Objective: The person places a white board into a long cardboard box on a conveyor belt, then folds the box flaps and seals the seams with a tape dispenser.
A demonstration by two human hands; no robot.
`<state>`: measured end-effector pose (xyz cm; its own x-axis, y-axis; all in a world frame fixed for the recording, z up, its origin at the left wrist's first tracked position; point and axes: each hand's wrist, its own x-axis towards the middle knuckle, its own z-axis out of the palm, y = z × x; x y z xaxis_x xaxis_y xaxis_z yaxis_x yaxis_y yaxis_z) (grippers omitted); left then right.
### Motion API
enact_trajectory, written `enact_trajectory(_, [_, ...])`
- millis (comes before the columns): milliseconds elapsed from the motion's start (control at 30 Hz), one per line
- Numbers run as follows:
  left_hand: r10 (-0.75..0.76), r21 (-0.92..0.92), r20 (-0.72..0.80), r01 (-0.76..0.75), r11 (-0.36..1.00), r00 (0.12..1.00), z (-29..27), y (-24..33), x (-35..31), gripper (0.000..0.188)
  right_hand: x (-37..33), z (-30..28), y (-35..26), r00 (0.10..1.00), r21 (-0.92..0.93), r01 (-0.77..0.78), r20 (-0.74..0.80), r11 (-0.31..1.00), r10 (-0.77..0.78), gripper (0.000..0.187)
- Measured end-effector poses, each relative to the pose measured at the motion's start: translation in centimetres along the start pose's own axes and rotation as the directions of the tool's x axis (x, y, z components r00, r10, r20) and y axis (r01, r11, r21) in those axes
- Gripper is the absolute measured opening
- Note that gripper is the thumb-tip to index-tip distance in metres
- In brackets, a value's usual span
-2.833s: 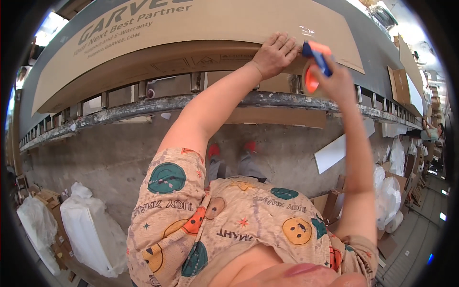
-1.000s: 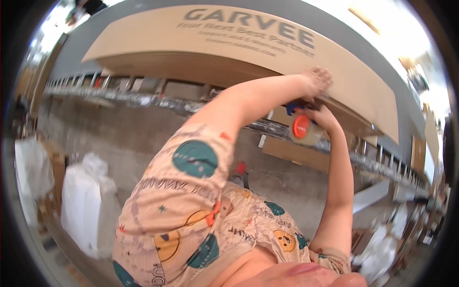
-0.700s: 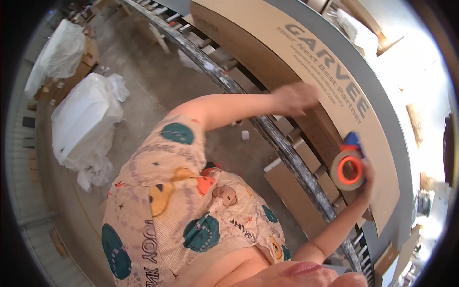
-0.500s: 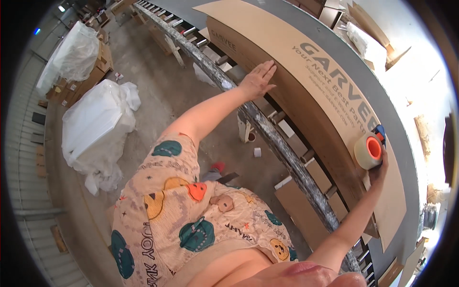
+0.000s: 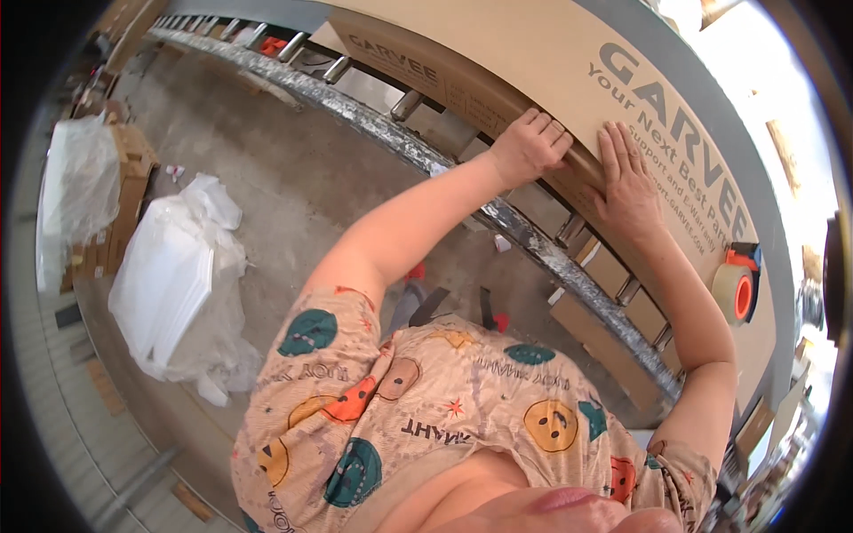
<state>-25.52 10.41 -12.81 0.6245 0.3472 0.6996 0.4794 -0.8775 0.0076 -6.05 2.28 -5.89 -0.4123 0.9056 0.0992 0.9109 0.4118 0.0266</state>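
Note:
A long brown cardboard box (image 5: 515, 44) with dark printing lies on the conveyor in front of me. My left hand (image 5: 531, 147) is at the box's near upper edge, its fingers bent over and closed on the cardboard. Beside it, my right hand (image 5: 629, 186) lies on the top near that same edge, fingers stretched out and holding nothing. A tape dispenser (image 5: 726, 291), with a cream roll, an orange core and a blue part, rests on the box top at the right, apart from both hands.
Metal rollers (image 5: 407, 105) and a worn side rail (image 5: 355, 111) run along the conveyor's near side. White sheets wrapped in clear plastic (image 5: 178, 284) stand on the floor at the left, near brown cartons (image 5: 133, 164). Flat cardboard (image 5: 604, 346) lies beneath the conveyor.
My right hand has let go of the tape dispenser, leaving it on the box, and moved left beside my left hand. The left hand's fingers have gone from stretched to bent over the edge.

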Motion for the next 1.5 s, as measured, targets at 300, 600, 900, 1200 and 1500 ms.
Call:
enact_trajectory(300, [-0.056,-0.189,-0.209,0.016,0.982,0.976,-1.6,-3.9,-6.3,0.036,-0.4,1.4,-0.8,1.000,-0.087,0.013,-0.021,0.996,-0.015,0.080])
enact_trajectory(600, [0.080,-0.106,0.026,-0.077,0.991,0.996,-4.4,-9.8,-1.9,0.060,1.3,0.7,-2.7,0.998,-0.155,-0.044,0.027,0.987,0.049,0.079])
enact_trajectory(900, [0.019,-0.180,-0.052,-0.028,0.983,0.998,-3.2,-9.5,-2.8,0.056,9.4,3.7,5.8,0.819,-0.277,-0.130,-0.571,0.952,-0.054,0.048])
enact_trajectory(1200, [-0.118,-0.171,-0.025,0.112,0.979,0.993,-4.3,-9.4,-2.7,0.048,22.6,6.5,10.4,0.701,0.123,-0.637,-0.319,0.761,0.638,0.053])
enact_trajectory(1500, [-0.179,-0.187,-0.002,0.175,0.967,0.984,-4.5,-10.0,-2.8,0.044,24.9,6.6,11.3,0.694,0.134,-0.708,-0.055,0.694,0.718,0.055])
